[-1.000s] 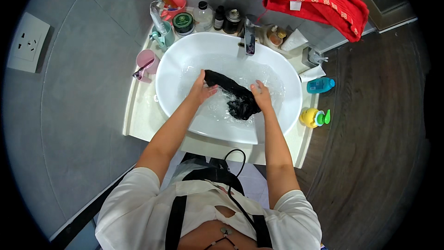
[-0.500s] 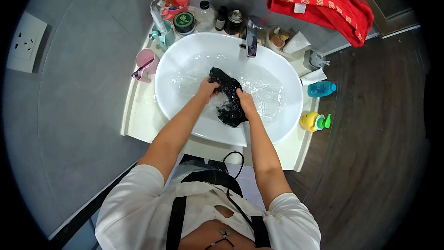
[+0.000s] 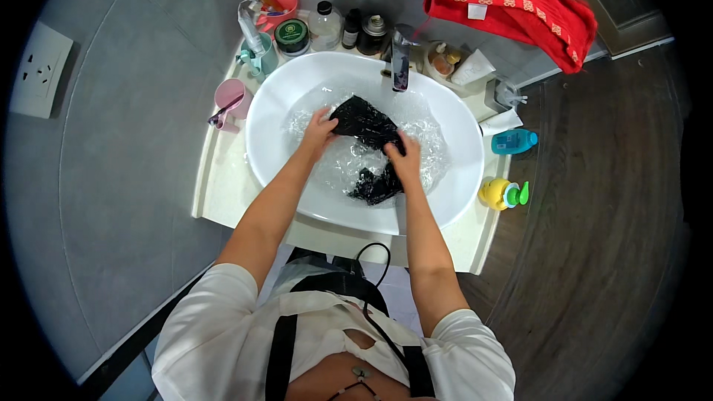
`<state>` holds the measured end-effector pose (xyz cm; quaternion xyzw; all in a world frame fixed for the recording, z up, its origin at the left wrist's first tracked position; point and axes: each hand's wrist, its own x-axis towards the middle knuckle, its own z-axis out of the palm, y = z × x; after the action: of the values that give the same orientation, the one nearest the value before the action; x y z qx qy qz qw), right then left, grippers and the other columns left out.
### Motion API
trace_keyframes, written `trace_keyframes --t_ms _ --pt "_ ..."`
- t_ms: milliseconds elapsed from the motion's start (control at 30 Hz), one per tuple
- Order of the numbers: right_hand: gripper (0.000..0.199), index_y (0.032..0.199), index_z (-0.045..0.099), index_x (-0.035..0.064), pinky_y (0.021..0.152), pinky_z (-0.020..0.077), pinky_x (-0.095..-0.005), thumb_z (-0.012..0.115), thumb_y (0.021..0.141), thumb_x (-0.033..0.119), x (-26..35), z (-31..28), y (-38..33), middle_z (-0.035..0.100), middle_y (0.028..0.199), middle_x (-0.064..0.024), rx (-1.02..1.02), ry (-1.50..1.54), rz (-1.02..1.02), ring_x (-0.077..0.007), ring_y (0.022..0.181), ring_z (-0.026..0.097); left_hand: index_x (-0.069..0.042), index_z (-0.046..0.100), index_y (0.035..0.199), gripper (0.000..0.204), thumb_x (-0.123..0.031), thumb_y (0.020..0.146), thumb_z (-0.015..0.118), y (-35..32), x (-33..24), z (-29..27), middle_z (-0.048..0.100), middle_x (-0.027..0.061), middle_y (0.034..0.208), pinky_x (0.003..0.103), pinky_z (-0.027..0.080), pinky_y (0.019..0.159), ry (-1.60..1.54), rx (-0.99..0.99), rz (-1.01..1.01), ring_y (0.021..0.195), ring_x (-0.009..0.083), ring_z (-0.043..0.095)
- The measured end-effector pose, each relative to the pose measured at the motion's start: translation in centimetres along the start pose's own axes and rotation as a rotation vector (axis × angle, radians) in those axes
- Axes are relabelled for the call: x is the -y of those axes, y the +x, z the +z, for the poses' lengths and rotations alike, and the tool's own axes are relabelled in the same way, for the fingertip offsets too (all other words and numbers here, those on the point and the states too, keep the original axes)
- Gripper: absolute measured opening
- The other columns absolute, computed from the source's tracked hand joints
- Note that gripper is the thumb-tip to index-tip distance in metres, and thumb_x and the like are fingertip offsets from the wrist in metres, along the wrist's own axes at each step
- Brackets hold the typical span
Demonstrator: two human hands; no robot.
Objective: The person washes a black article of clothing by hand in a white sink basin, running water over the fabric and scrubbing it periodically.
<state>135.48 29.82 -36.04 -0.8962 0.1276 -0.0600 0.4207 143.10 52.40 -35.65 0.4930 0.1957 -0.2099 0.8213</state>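
A wet black cloth stretches between my hands over the water in the white washbasin. My left hand pinches its left end, with the thumb on the near side. On the other side, my right hand grips the cloth near its bend. From there the cloth hangs toward me, and its lower part lies in the rippling water. Whether it is a garment, I cannot make out. The chrome faucet stands at the far rim, beyond the cloth.
Left of the basin are a pink cup and a teal cup. Jars and bottles line the back, including a green-lidded jar. A blue bottle and a yellow pump bottle stand right. A red towel hangs above.
My hands have moved apart, the left going up and left. The cloth's upper part is now spread wider between them, and the water is more stirred up.
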Motion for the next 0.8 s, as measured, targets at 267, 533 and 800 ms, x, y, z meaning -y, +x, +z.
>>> trace_keyframes --t_ms 267,533,800 --pt "0.07 0.131 0.031 0.0131 0.097 0.0326 -0.0376 0.06 0.069 0.001 1.0 -0.2 -2.0 0.026 0.132 -0.0209 0.126 -0.171 0.061 -0.0377 0.12 0.031 -0.008 0.051 0.109 0.048 -0.022 0.066 0.069 -2.5 1.7 2.4 0.05 0.0125 0.108 0.042 0.037 0.088 1.322 -0.297 0.809 0.108 0.0321 0.042" --pt "0.081 0.131 0.03 0.0189 0.092 0.0372 -0.0428 0.06 0.061 -0.008 5.1 -1.8 -2.0 0.024 0.134 -0.0202 0.262 -0.357 -0.34 -0.0392 0.117 0.035 -0.006 0.053 0.091 0.032 -0.02 0.066 0.068 -1.0 3.4 2.0 0.056 0.0114 0.095 0.04 0.04 0.08 1.537 0.001 0.454 0.092 0.0304 0.05" --pt "0.085 0.133 0.026 0.024 0.088 0.0419 -0.0395 0.053 0.061 -0.011 -0.5 -2.9 -1.2 0.034 0.129 -0.0167 -0.007 -0.354 -0.104 -0.0358 0.114 0.041 -0.005 0.048 0.093 0.013 -0.006 0.082 0.054 -1.3 -0.3 1.8 0.055 0.001 0.08 0.023 0.042 0.066 0.286 0.153 0.36 0.075 0.0095 0.051"
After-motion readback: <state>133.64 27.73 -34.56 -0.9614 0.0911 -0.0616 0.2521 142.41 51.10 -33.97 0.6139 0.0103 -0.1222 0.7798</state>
